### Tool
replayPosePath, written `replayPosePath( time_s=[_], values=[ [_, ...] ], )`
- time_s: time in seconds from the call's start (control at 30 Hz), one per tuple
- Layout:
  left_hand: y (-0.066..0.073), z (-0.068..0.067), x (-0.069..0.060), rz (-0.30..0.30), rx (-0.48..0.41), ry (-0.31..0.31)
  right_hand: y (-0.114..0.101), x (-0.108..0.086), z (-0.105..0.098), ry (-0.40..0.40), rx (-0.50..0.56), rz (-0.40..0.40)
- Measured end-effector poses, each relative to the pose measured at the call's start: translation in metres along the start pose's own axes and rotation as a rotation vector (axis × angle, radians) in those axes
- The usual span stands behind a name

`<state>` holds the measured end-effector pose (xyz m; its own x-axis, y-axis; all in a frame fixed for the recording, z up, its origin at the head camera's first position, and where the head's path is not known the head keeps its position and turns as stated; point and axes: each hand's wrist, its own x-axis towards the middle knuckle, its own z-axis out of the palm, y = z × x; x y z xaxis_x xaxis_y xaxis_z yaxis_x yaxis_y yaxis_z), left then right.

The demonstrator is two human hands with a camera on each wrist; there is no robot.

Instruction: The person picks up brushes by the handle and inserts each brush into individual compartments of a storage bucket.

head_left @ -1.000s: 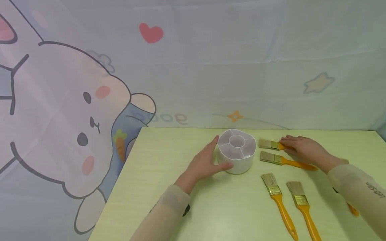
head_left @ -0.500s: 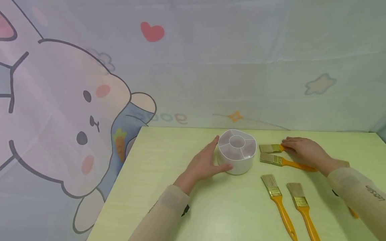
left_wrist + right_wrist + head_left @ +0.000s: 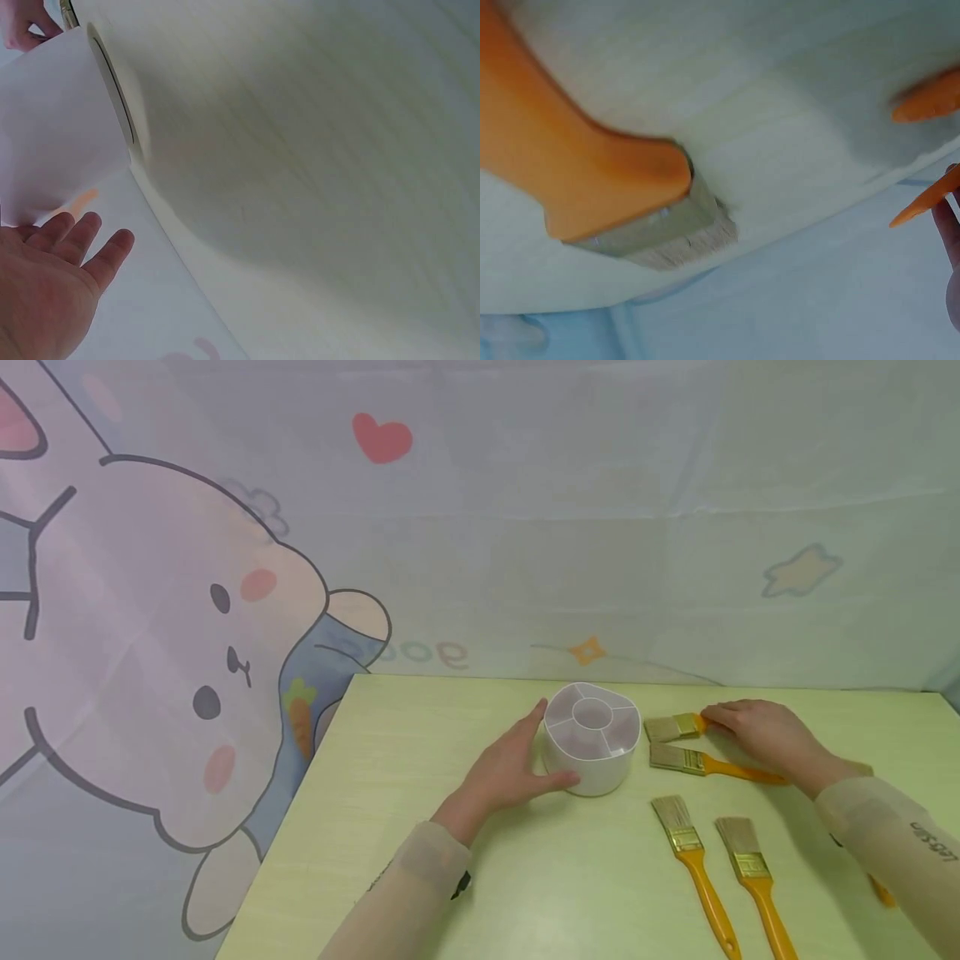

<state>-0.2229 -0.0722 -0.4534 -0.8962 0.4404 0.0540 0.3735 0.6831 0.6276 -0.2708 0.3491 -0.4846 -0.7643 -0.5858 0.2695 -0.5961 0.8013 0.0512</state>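
Note:
A white round organizer (image 3: pixel 600 772) with several compartments stands upright near the table's back edge. My left hand (image 3: pixel 506 768) rests against its left side, thumb across the front and fingers spread towards the back. In the left wrist view the fingers of my left hand (image 3: pixel 60 277) look nearly straight beside the organizer (image 3: pixel 52 120). To the right, my right hand (image 3: pixel 768 735) pinches the orange handle of a flat paintbrush (image 3: pixel 671 727), whose bristles point left. That handle's tip (image 3: pixel 922 204) sticks out from my right hand (image 3: pixel 952 247) in the right wrist view.
Just in front of the held brush lies a second paintbrush (image 3: pixel 678 758). Two more paintbrushes, one left (image 3: pixel 697 868) and one right (image 3: pixel 753 872), lie nearer the front. Another paintbrush (image 3: pixel 879 889) is mostly hidden under my right sleeve. A patterned curtain (image 3: pixel 480 527) hangs behind the table (image 3: pixel 420 718).
My right hand has gone from lying over the handle to pinching it, and the brush has turned slightly, its bristle end shifting towards the front. The left hand and organizer stay in place.

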Motion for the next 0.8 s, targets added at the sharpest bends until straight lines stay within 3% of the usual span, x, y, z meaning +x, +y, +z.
replayPosePath(
  time_s=[0.27, 0.53, 0.8],
  values=[
    [0.0, -0.001, -0.001, 0.004, 0.005, -0.003, 0.008, 0.003, -0.008, 0.203, -0.055, -0.16],
    [0.001, -0.002, -0.002, 0.0, 0.011, -0.001, 0.004, 0.001, -0.027, 0.191, -0.126, -0.21],
    [0.003, -0.001, -0.002, -0.015, -0.03, 0.001, -0.009, 0.012, -0.037, 0.366, -0.125, -0.252]
  ],
)
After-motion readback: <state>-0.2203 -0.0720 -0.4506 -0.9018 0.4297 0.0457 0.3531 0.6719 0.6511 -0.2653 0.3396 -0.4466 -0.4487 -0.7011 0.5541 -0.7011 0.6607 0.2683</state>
